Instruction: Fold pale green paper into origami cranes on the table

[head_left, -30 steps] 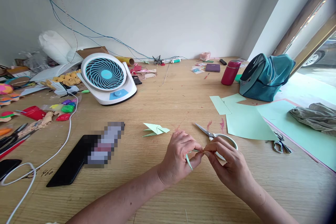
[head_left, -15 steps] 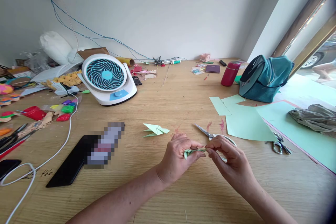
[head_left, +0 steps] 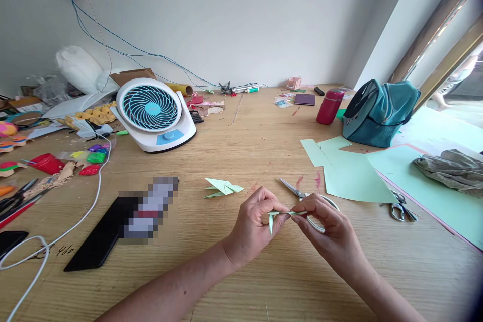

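Left hand (head_left: pixel 254 221) and right hand (head_left: pixel 324 224) pinch folded green paper (head_left: pixel 281 214); long axis left-right

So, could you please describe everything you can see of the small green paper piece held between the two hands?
The green paper piece is a small, pale green folded strip, apparently thin craft paper. It lies roughly level above the wooden table, pinched between the left hand and the right hand, with one pointed flap hanging down at its left end. Its inner folds are hidden by the fingers.

Handwritten "460" stands on the wooden table (head_left: pixel 241 141).
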A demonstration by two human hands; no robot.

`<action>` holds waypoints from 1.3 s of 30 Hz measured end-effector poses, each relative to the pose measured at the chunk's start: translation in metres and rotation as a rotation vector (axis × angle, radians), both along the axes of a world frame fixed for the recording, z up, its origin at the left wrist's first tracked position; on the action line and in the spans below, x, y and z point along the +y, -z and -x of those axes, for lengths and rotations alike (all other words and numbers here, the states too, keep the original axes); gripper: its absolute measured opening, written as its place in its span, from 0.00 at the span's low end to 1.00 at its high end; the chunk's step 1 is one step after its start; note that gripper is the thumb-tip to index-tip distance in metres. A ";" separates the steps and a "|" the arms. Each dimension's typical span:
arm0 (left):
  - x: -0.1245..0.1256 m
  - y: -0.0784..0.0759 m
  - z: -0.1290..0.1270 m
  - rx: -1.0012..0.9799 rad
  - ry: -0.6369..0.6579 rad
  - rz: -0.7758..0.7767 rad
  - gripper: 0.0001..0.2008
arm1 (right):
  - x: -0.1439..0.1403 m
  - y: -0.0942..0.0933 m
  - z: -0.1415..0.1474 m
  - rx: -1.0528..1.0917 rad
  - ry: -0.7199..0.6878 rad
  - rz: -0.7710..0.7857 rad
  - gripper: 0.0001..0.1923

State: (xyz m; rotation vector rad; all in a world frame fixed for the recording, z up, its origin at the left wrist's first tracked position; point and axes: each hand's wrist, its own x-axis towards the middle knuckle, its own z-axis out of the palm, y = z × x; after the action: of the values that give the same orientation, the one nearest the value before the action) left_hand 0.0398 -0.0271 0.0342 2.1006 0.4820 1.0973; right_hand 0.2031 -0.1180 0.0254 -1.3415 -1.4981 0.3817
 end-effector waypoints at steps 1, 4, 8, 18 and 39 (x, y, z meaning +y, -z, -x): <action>0.000 0.001 0.000 0.001 0.008 0.003 0.03 | 0.000 -0.001 0.000 -0.009 0.005 -0.009 0.02; 0.001 0.004 0.000 -0.001 0.021 0.020 0.03 | -0.001 -0.002 0.001 -0.031 0.019 -0.007 0.05; 0.001 0.006 -0.002 0.001 0.019 0.067 0.08 | -0.002 -0.003 -0.001 -0.057 0.054 -0.003 0.06; -0.002 0.000 -0.004 0.026 -0.045 0.277 0.03 | -0.001 -0.003 -0.003 -0.040 0.080 -0.024 0.02; -0.005 -0.001 -0.004 0.014 -0.034 0.343 0.05 | -0.005 -0.002 -0.003 -0.073 0.065 -0.003 0.09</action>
State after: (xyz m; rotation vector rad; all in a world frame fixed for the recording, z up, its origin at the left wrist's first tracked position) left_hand 0.0435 -0.0319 0.0353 1.8056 0.6646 0.9437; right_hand 0.2058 -0.1227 0.0275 -1.4112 -1.5109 0.2917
